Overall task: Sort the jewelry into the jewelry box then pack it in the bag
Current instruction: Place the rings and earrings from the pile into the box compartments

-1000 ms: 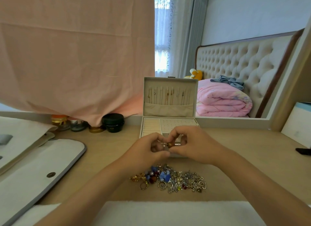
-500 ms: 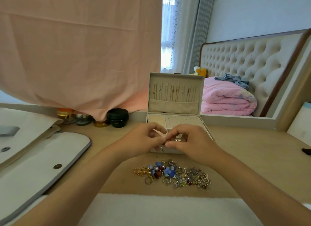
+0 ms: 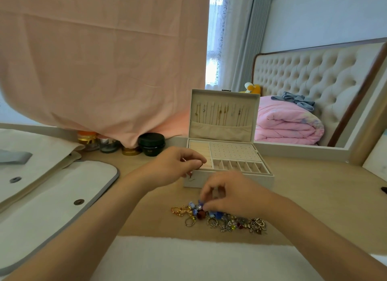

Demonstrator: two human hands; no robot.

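Note:
An open cream jewelry box stands on the desk with its lid upright and thin necklaces hanging inside it. Its base has ring rolls on the left, a holed earring panel and small compartments. My left hand hovers at the box's front left corner, its fingertips pinched on a small earring whose hook dangles below. My right hand is down on the jewelry pile, fingertips closed on a blue beaded piece at the pile's left end. A white bag with grey trim lies flat on the left.
Small jars and a black pot stand behind at the left, under a hanging pink cloth. A white towel covers the desk's near edge. A mirror behind the box reflects a bed. A dark object lies at the right edge.
The hands, joined over the box front before, have parted. My right hand dropped to the pile, and my left stayed at the box's front left corner with the small piece.

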